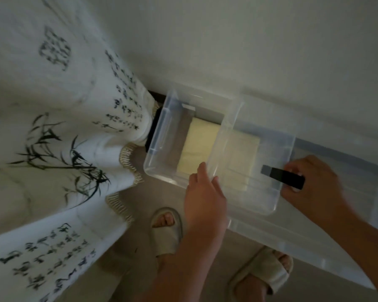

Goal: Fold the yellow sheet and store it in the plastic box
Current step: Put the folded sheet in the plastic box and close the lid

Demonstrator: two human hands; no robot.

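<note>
Inside the clear plastic box (162,136) lies the folded yellow sheet (200,147); both hands grip its translucent lid (260,171).

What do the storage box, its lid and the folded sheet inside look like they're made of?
The box and lid look like clear, glossy plastic: the floor and sheet show through them. The lid's clip seems black plastic. The folded yellow sheet looks like soft matte fabric, though blur leaves the weave unclear.

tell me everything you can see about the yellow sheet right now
The yellow sheet is pale yellow cloth, folded into a flat rectangle. It lies on the bottom of the clear plastic box. A translucent lid covers its right part, so that part shows only dimly. Neither hand touches it.
</note>
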